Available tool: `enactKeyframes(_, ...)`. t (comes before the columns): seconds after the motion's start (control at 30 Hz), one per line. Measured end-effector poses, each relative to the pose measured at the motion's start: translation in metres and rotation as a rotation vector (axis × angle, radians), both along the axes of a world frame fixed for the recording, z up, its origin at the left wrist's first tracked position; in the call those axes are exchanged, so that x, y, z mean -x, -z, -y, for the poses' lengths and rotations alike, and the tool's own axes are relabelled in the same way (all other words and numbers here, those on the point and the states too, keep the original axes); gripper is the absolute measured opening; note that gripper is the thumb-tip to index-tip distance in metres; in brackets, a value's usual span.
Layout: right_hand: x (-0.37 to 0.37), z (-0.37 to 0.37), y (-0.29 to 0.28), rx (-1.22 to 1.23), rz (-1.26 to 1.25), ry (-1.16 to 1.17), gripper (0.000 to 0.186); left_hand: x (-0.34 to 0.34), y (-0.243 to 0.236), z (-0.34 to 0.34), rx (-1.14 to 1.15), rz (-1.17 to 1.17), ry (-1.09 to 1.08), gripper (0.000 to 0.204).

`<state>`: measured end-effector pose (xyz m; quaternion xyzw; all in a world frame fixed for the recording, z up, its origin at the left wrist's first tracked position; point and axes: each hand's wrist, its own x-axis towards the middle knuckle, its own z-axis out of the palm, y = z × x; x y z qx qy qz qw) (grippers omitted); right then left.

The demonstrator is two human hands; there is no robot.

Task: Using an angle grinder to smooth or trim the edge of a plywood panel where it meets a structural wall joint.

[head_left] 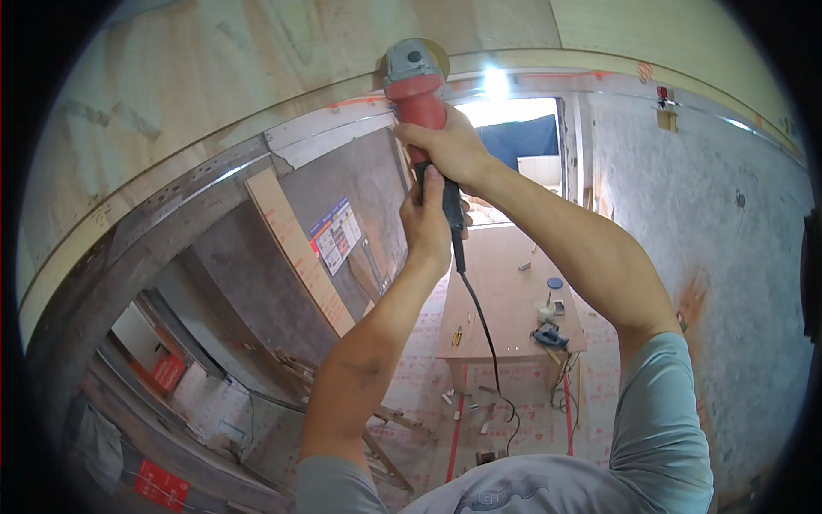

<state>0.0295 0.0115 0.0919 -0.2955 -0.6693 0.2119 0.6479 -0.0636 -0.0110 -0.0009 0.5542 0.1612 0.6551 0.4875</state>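
Both my arms reach up with a red and grey angle grinder [419,101]. My right hand [454,147] is wrapped round its red body. Lower down, my left hand [428,218] grips the black rear end of the handle. The grinder's round disc [438,58] shows behind the grey head, up against the edge of the wooden board [325,51] overhead; whether it touches cannot be made out. From the handle a dark cord [485,321] hangs down toward the floor.
Below stands a wooden worktable [479,300] with a blue power tool [548,336] and a white cup [545,310] on it. A ladder [390,458] is at lower left. A tall plank [295,248] leans on the left wall. A grey wall [685,231] rises at right.
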Motion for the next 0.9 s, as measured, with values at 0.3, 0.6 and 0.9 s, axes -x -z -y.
enactKeyframes(0.3, 0.004, 0.017, 0.001, -0.093, 0.004, 0.018, 0.040, -0.005, 0.000, 0.005, -0.021, 0.014, -0.024, 0.051)
enactKeyframes(0.6, 0.017, -0.009, -0.002, -0.102, 0.045, -0.095, 0.033, 0.011, 0.001, -0.001, -0.039, 0.056, -0.063, 0.047)
enactKeyframes(0.9, 0.033, 0.007, -0.004, 0.035, 0.018, -0.226, 0.042, 0.024, -0.003, 0.016, -0.034, 0.049, -0.181, 0.047)
